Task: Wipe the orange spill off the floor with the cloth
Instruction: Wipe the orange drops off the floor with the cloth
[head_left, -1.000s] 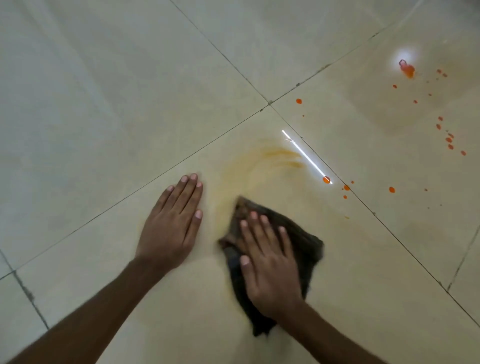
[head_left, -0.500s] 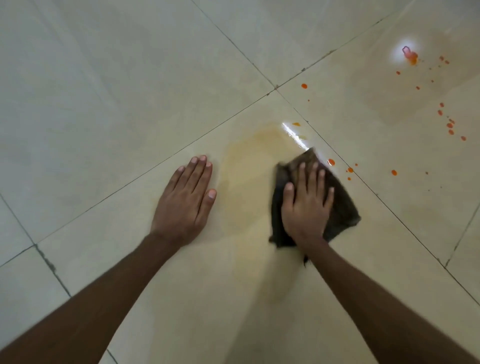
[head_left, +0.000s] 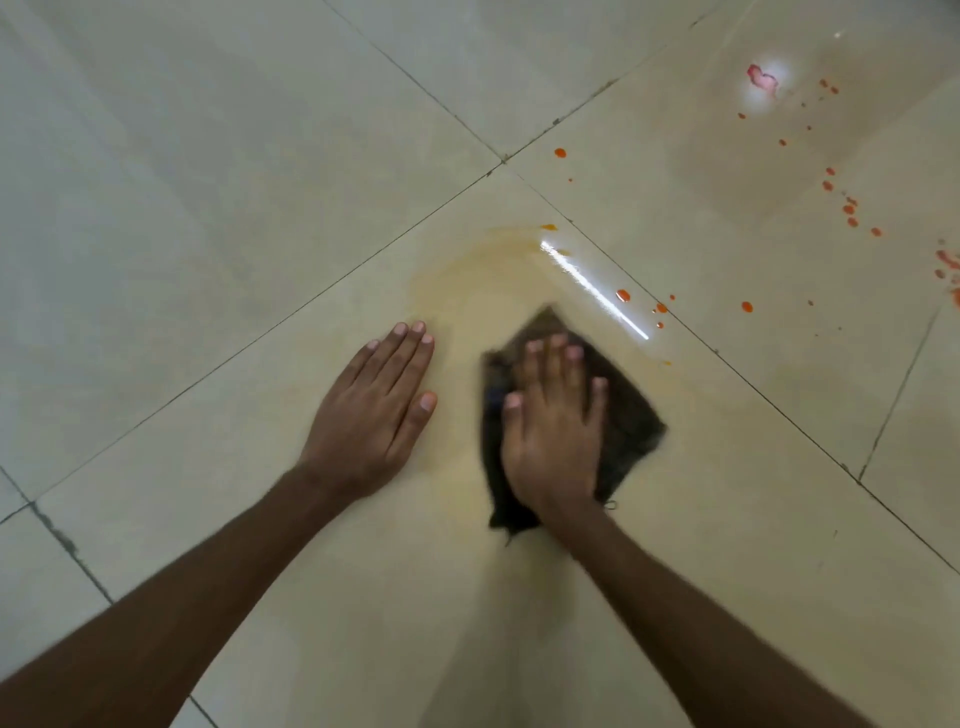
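Note:
A dark brown cloth (head_left: 631, 415) lies flat on the cream floor tile, and my right hand (head_left: 553, 436) presses down on it with fingers spread. Just beyond the cloth spreads a pale orange smear (head_left: 478, 265) on the tile. Orange drops (head_left: 623, 295) sit to the right of the smear, near a bright light streak. More orange drops (head_left: 849, 208) dot the tile at the far right, with a larger blob (head_left: 761, 78) under a glare spot. My left hand (head_left: 371, 410) rests palm-down on the floor, left of the cloth, holding nothing.
Glossy cream floor tiles (head_left: 208, 182) fill the view, split by dark grout lines (head_left: 501, 161) that cross above the smear. A single orange drop (head_left: 560, 153) lies just past that crossing.
My right hand has pulled the cloth back toward me, away from the drops by the grout line. The left hand stays flat on the floor.

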